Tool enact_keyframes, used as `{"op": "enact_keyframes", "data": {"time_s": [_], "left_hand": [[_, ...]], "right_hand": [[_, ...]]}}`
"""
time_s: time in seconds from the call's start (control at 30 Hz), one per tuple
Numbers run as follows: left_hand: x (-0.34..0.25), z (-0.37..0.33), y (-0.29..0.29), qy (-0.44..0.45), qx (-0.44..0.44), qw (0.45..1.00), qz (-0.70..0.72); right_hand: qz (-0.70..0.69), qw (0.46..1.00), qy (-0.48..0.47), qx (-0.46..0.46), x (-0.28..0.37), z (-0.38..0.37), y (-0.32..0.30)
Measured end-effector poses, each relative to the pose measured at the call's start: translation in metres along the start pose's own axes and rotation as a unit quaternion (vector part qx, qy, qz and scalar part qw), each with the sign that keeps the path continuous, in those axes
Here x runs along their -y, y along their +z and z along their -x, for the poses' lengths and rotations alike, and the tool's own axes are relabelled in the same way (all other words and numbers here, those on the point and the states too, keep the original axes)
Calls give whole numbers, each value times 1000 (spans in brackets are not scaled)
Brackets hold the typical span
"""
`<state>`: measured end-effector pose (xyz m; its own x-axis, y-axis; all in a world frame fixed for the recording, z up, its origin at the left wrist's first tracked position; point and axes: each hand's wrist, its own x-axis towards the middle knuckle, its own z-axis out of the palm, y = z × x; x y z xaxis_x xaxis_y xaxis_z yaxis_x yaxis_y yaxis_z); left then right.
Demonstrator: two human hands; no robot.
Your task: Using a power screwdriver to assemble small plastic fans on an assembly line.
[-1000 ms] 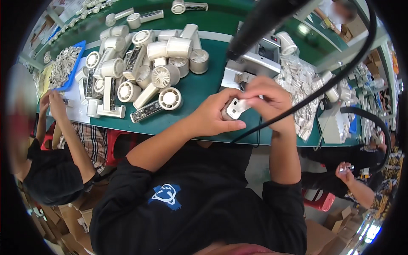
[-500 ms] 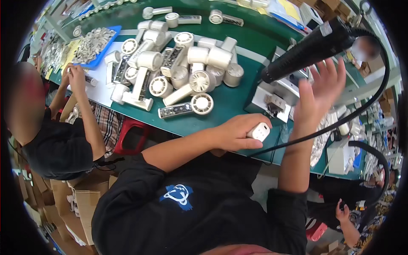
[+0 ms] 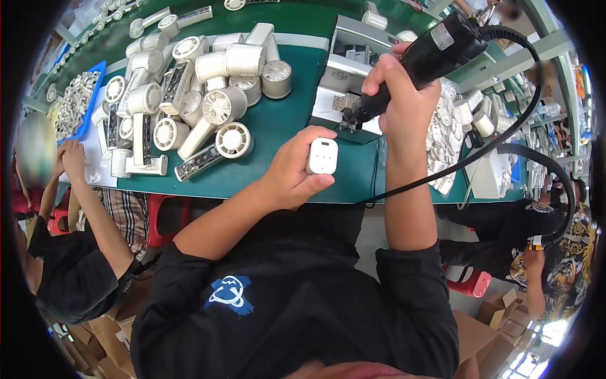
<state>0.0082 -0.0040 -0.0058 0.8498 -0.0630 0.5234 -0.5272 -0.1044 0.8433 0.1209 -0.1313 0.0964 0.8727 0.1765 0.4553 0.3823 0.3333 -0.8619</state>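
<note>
In my left hand (image 3: pixel 291 167) I hold a white plastic piece (image 3: pixel 322 156), its rounded end turned up, with a slot and several small holes. The fingers and thumb wrap its sides, and whatever lies below that end is hidden. My right hand (image 3: pixel 409 95) is closed around a black electric screwdriver (image 3: pixel 439 54), which slants down to the left. Its tip is at the front of a grey metal box (image 3: pixel 331 101), apparently a screw feeder; I cannot tell whether they touch. A cable (image 3: pixel 467 170) runs past my right forearm.
A heap of white handheld fans (image 3: pixel 214 104), some with open handles, covers the table left of the box. A blue tray (image 3: pixel 95 95) of small parts stands farther left, beside a co-worker's hands (image 3: pixel 71 155). White parts (image 3: pixel 445 139) are piled to the right of my right arm.
My right hand, open beside the hanging screwdriver before, has gripped it and brought its tip down to the metal box. My left hand has turned the white piece more upright. The view has shifted right.
</note>
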Motion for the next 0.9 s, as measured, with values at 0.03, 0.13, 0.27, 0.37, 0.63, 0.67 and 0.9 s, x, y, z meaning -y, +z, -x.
{"op": "enact_keyframes", "data": {"time_s": [0.03,0.13,0.27,0.37,0.63,0.67,0.9], "left_hand": [[1,0,1,-1,1,1000,2],[-1,0,2,4,-10,1000,-1],[-13,-7,2,4,9,998,-62],[-16,-11,4,23,21,995,-96],[-12,-13,6,8,51,994,-93],[-13,-14,6,-1,61,993,-101],[-11,-16,7,22,64,991,-115]], "right_hand": [[-3,1000,0,-2,-1,2,-1],[16,999,28,26,3,8,-3],[-25,999,20,11,27,16,0],[-135,984,-71,97,66,23,-1],[-176,967,-57,172,76,30,11],[-177,967,-54,173,77,30,10],[-184,962,-55,193,75,31,12]]}}
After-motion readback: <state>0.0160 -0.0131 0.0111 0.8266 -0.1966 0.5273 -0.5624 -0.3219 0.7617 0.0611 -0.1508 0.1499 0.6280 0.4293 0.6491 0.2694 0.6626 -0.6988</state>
